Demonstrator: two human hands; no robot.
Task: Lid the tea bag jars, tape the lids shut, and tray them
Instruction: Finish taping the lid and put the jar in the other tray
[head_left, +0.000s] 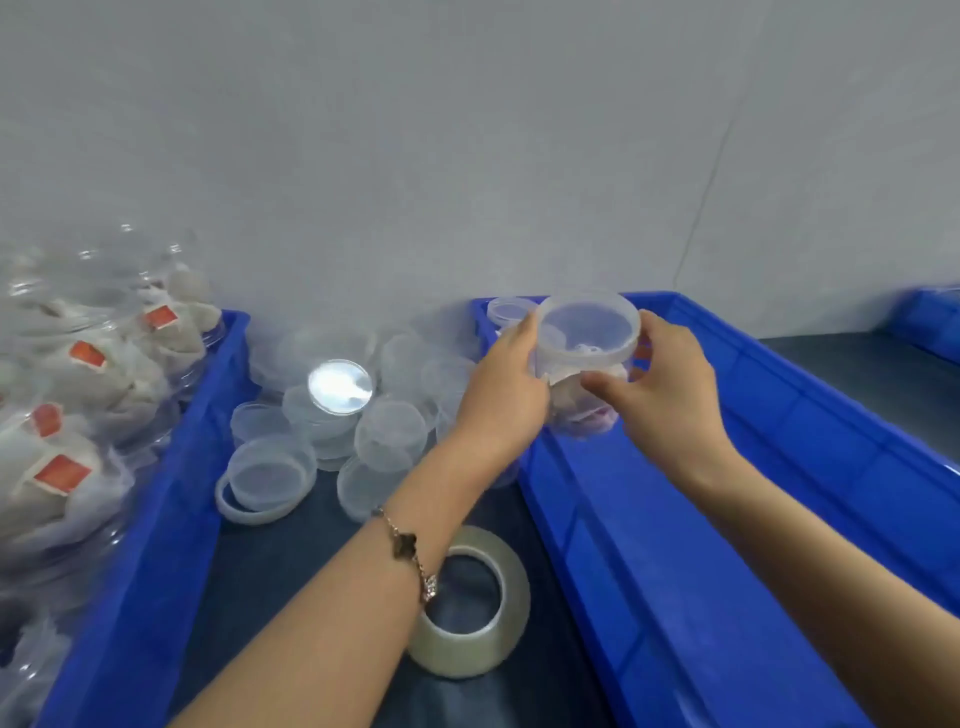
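A clear jar of tea bags (584, 402) with a translucent lid (587, 332) on top hangs over the near-left corner of the right blue tray (701, 519). My left hand (506, 395) grips its left side. My right hand (660, 384) holds its right side, thumb across the front below the lid. A roll of clear tape (470, 603) lies on the dark table between the trays, under my left forearm. Another lidded jar (511, 310) stands at the tray's far left corner, mostly hidden.
A left blue tray (156, 519) holds several open jars of tea bags (67, 415) with red tags. A heap of loose translucent lids (337, 410) lies between the trays. A grey wall stands close behind. A third blue tray (930, 312) shows at far right.
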